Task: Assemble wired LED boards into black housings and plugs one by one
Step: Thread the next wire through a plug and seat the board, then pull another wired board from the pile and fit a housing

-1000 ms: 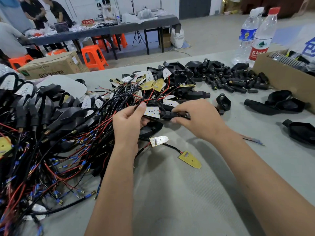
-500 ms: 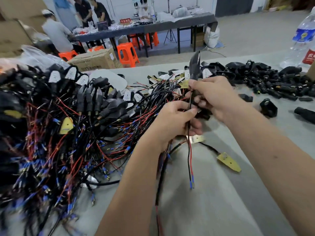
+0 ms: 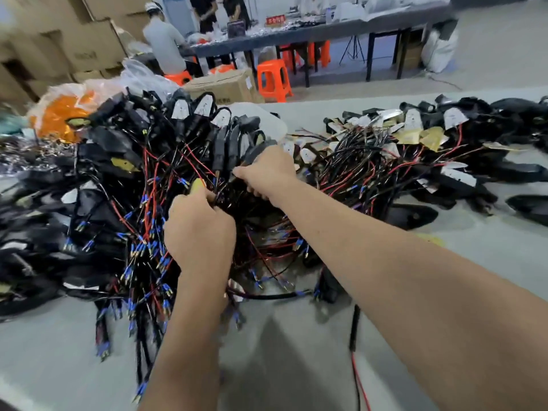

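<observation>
A big heap of finished units [image 3: 118,179], black housings with red and black wires and blue-tipped ends, covers the table's left side. My right hand [image 3: 267,170] reaches onto the heap's top, fingers curled round a black housing [image 3: 256,149] there. My left hand [image 3: 198,229] sits just in front of it and pinches a bunch of wires [image 3: 218,197]; blur hides which unit the wires belong to. A second heap of bare wired LED boards [image 3: 385,149], white and yellow, lies to the right. Empty black housings [image 3: 412,215] lie beside it.
The grey table [image 3: 296,366] shows bare cloth in front of me, with one loose black and red wire [image 3: 355,345] on it. An orange bag [image 3: 59,114] sits at the far left. Beyond the table stand cardboard boxes [image 3: 225,87], orange stools [image 3: 274,80] and people at another bench.
My view swung left. Both hands carried the black housing with its wires from the table's middle over to the left heap; the water bottles and the plug pile are out of view.
</observation>
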`<state>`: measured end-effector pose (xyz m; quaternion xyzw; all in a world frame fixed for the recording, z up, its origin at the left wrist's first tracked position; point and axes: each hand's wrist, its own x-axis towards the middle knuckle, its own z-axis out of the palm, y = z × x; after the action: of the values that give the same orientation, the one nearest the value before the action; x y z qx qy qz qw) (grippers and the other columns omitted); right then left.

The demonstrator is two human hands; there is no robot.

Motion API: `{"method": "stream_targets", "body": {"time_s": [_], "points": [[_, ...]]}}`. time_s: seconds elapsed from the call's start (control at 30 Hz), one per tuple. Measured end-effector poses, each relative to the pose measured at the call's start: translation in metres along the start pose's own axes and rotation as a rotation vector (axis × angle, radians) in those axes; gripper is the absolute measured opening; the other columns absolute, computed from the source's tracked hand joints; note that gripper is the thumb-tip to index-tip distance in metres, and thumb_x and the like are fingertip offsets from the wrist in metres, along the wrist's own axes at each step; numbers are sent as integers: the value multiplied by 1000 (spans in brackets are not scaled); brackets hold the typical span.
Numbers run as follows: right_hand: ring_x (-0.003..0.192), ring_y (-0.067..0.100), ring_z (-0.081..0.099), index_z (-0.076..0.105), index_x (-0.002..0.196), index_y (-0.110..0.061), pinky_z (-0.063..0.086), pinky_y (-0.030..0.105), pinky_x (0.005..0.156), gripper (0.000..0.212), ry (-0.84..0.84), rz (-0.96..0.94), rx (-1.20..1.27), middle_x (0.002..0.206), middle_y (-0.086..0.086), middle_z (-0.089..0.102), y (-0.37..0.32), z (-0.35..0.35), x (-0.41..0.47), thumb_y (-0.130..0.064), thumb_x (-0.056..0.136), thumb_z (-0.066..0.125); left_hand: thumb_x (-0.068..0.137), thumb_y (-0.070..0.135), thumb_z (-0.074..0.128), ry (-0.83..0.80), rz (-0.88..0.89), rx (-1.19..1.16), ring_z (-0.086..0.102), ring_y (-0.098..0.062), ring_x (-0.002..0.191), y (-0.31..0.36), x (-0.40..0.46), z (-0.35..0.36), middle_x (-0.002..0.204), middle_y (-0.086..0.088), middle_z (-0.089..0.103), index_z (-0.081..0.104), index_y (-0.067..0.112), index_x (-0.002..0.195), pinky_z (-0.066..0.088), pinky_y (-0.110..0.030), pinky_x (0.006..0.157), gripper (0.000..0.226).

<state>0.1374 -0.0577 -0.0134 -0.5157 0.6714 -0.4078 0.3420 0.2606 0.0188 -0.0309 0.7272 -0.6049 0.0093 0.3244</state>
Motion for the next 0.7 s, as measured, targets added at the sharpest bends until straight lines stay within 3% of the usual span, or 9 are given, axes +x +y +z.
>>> {"method": "stream_targets", "body": {"time_s": [0.07, 0.13, 0.23, 0.33, 0.4, 0.47, 0.53, 0.63, 0.7], "points": [[79, 29, 74, 74, 89, -1, 64, 42, 73, 35, 67, -2, -18, 79, 12, 75, 3, 5, 4, -35, 84, 81, 90, 14, 61, 14, -34, -15, 51, -33, 95, -2, -3, 4, 115, -14, 58, 67, 18, 118, 37, -37, 73, 28], [81, 26, 73, 75, 90, -2, 62, 35, 66, 31, 92, -8, -48, 78, 9, 74, 5, 2, 4, -32, 82, 81, 88, 13, 65, 89, 6, -30, 46, -36, 112, 11, -11, 8, 123, -15, 53, 66, 16, 121, 33, -35, 82, 33], [78, 23, 66, 73, 82, -7, 44, 23, 53, 23, 138, -75, -177, 76, 6, 67, 14, -19, 0, -31, 84, 73, 86, 11, 65, 155, 153, -206, 48, -34, 112, 41, -23, 16, 116, -13, 55, 68, 15, 111, 34, -32, 91, 26], [86, 30, 67, 60, 67, -15, 53, 32, 72, 23, 324, -166, -295, 82, 10, 69, 37, -60, -11, -25, 86, 69, 88, 13, 63, 15, 226, -361, 57, -32, 102, 75, -28, 35, 106, -11, 61, 70, 13, 100, 39, -34, 87, 14], [91, 32, 68, 66, 78, -12, 56, 37, 77, 14, 521, -174, -395, 90, 10, 72, 57, -91, -15, -23, 87, 65, 90, 18, 62, -139, 297, -350, 59, -34, 99, 100, -32, 52, 103, -13, 66, 72, 12, 99, 44, -39, 86, 14], [95, 35, 68, 65, 95, -12, 52, 36, 71, 15, 642, -148, -571, 97, 10, 70, 76, -117, -17, -24, 86, 67, 90, 24, 64, -278, 367, -278, 60, -34, 106, 121, -34, 67, 107, -12, 69, 73, 14, 105, 45, -41, 92, 20], [97, 37, 67, 59, 98, -11, 43, 34, 67, 29, 618, -50, -637, 96, 10, 67, 87, -135, -18, -29, 84, 76, 91, 23, 66, -345, 405, -273, 61, -31, 109, 135, -36, 76, 108, -8, 72, 74, 17, 106, 46, -40, 94, 19], [86, 36, 65, 49, 76, -13, 43, 33, 63, 26, 547, 22, -564, 73, 4, 52, 91, -150, -16, -15, 78, 75, 88, 13, 64, -325, 452, -314, 63, -31, 103, 147, -37, 81, 100, -6, 74, 75, 18, 95, 48, -41, 90, 14], [75, 31, 58, 53, 76, -11, 42, 30, 59, 19, 493, 64, -443, 72, 6, 52, 88, -160, -16, -9, 74, 71, 88, 11, 60, -301, 475, -323, 62, -32, 99, 155, -41, 79, 96, -6, 73, 73, 16, 92, 48, -45, 87, 15]]}}
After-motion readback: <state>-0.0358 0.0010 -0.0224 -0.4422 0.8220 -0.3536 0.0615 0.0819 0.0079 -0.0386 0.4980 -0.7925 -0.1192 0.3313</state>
